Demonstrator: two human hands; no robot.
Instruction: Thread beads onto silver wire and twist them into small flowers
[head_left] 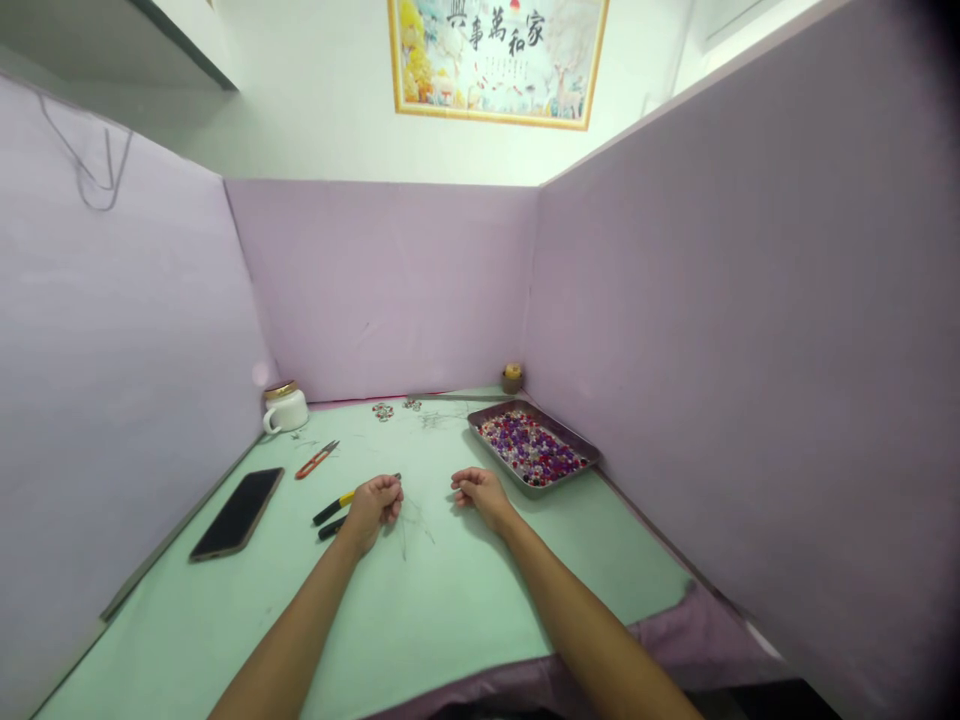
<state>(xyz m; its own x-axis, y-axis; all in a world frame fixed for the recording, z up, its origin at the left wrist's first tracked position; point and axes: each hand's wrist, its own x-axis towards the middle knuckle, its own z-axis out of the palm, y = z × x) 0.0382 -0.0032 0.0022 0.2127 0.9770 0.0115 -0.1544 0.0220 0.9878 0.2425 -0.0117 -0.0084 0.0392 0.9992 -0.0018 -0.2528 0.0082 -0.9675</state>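
Observation:
My left hand (377, 508) is closed in a pinch over the mat, left of the middle. Thin wire strands (417, 518) fan out from its fingertips toward me. Partly hidden behind that hand lies a tool with black and yellow handles (331, 508), probably pliers; its jaws are hard to make out. My right hand (480, 494) is a short way to the right, thumb and fingers pinched together. Whatever sits between those fingertips is too small to name. Beyond it, a metal tray (536, 490) holds many purple, red and white beads (531, 447).
Orange-handled thread snips (316, 460) and a phone (238, 513) lie at left. A white mug (286, 411) with a gold lid stands in the back left corner. Small beaded pieces (383, 411), loose wires (439, 417) and a small pot (512, 378) are at the back. Lilac partitions (382, 290) enclose three sides.

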